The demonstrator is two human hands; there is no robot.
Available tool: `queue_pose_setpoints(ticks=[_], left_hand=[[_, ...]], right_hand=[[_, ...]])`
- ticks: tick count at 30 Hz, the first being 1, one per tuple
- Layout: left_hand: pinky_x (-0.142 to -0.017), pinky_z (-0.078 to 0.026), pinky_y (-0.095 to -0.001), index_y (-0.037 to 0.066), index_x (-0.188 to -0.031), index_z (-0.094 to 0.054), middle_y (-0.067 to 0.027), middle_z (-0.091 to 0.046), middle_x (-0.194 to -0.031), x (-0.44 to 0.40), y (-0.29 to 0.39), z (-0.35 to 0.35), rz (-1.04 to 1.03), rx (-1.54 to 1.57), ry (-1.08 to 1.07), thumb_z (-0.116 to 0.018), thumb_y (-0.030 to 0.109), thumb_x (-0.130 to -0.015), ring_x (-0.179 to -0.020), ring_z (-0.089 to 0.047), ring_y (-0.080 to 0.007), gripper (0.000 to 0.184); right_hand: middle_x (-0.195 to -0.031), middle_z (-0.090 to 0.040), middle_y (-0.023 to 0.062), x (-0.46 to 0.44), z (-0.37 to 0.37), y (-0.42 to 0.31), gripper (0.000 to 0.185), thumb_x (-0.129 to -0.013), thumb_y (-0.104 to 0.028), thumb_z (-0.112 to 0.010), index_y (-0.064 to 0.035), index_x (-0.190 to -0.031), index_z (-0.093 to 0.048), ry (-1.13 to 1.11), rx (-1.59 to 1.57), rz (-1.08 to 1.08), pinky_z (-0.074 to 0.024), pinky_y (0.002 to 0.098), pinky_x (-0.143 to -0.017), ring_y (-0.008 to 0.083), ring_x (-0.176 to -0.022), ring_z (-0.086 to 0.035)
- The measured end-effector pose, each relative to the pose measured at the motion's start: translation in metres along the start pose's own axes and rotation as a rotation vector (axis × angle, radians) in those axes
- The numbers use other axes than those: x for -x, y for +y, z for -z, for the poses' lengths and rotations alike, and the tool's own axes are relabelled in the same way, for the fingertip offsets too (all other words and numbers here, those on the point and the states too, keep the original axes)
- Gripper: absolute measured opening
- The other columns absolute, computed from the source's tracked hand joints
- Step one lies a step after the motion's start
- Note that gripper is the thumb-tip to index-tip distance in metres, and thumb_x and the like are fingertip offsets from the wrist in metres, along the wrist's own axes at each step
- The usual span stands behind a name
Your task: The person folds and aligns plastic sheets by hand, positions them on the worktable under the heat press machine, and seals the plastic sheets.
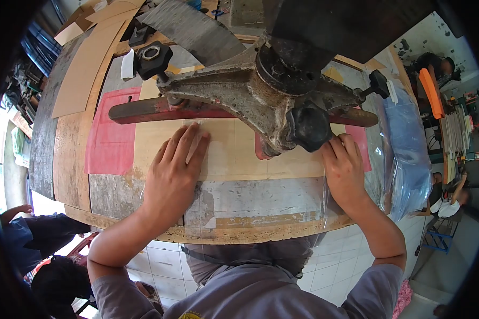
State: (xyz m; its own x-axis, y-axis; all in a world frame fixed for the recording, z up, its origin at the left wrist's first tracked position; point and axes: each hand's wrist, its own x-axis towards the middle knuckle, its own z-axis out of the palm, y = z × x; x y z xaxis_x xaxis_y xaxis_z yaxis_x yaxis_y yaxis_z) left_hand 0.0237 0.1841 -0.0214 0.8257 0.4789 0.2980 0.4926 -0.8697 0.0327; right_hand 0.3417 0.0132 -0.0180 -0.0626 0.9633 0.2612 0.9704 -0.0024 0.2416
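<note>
A clear plastic sheet [282,204] is lying across the near middle of the worktable [250,234], by the two hands; it is showing mainly as glossy glints and thin bright edges. Beneath it, a tan panel [234,154] is showing through, pale yellowish and flat, with fine straight lines running over it. A pink patch [109,133] is flanking the panel at the left, looking slightly wrinkled, and a narrower pink strip [366,157] is peeking out beyond the right hand [346,173]. The left hand [175,165] is lying palm down on the panel's left part, its fingers slightly apart and pointing toward a long bar [135,110]. The right hand is resting at the right, fingers bent and close together, just beside a black knob [308,129]; whether they are gripping the sheet's edge, I cannot tell. A worn cast-metal fixture [239,87] is standing over the panel, and folded clear plastic [410,154] is lying farther right.
</note>
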Motion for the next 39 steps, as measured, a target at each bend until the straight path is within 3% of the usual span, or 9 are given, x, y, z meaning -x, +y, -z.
queue_pose_setpoints(ticks=[7, 16, 22, 25, 39], left_hand=[[-0.111, -0.05, -0.0457, -0.004, -0.141, -0.062, -0.0209, -0.057, -0.151, 0.002, 0.002, 0.0, -0.005, -0.014, -0.008, -0.06, 0.006, -0.084, -0.139, -0.056, -0.0379, 0.057], [-0.114, -0.049, -0.0453, -0.012, -0.145, -0.056, -0.0292, -0.049, -0.157, 0.013, 0.004, -0.011, 0.012, -0.048, -0.047, -0.06, 0.008, -0.084, -0.141, -0.055, -0.0406, 0.064], [-0.114, -0.049, -0.0454, -0.016, -0.141, -0.057, -0.0308, -0.051, -0.155, 0.012, 0.005, -0.008, -0.004, -0.059, -0.051, -0.059, 0.01, -0.084, -0.141, -0.055, -0.0407, 0.063], [-0.113, -0.051, -0.0453, -0.017, -0.138, -0.058, -0.0319, -0.051, -0.153, 0.012, 0.005, -0.007, -0.021, -0.049, -0.045, -0.059, 0.01, -0.083, -0.141, -0.055, -0.0419, 0.061], [-0.112, -0.053, -0.0455, -0.019, -0.134, -0.06, -0.034, -0.055, -0.148, 0.011, 0.008, -0.006, -0.078, -0.073, -0.038, -0.06, 0.01, -0.081, -0.138, -0.057, -0.0441, 0.061]], right_hand=[[-0.135, -0.067, 0.0126, 0.002, -0.001, -0.001, 0.048, -0.081, -0.004, -0.065, 0.0033, -0.128, -0.071, -0.008, 0.005, -0.039, -0.0528, 0.041, -0.093, 0.028, -0.111, -0.06], [-0.126, -0.067, 0.0159, 0.004, -0.007, -0.003, 0.03, -0.075, 0.002, -0.069, 0.0068, -0.104, -0.069, 0.032, -0.024, -0.03, -0.0516, 0.0473, -0.092, 0.0348, -0.113, -0.061], [-0.12, -0.065, 0.0181, 0.0, -0.001, -0.005, 0.034, -0.075, 0.007, -0.068, 0.0053, -0.109, -0.071, 0.051, -0.07, -0.024, -0.0506, 0.0519, -0.091, 0.0403, -0.113, -0.06], [-0.122, -0.068, 0.0171, 0.004, -0.002, -0.004, 0.026, -0.087, 0.001, -0.067, 0.003, -0.113, -0.072, -0.015, -0.046, -0.067, -0.0511, 0.0494, -0.096, 0.0375, -0.111, -0.066], [-0.118, -0.067, 0.0163, 0.004, -0.005, -0.007, 0.021, -0.089, 0.0, -0.066, 0.002, -0.11, -0.07, 0.044, -0.047, -0.09, -0.0495, 0.0497, -0.095, 0.0377, -0.11, -0.065]])
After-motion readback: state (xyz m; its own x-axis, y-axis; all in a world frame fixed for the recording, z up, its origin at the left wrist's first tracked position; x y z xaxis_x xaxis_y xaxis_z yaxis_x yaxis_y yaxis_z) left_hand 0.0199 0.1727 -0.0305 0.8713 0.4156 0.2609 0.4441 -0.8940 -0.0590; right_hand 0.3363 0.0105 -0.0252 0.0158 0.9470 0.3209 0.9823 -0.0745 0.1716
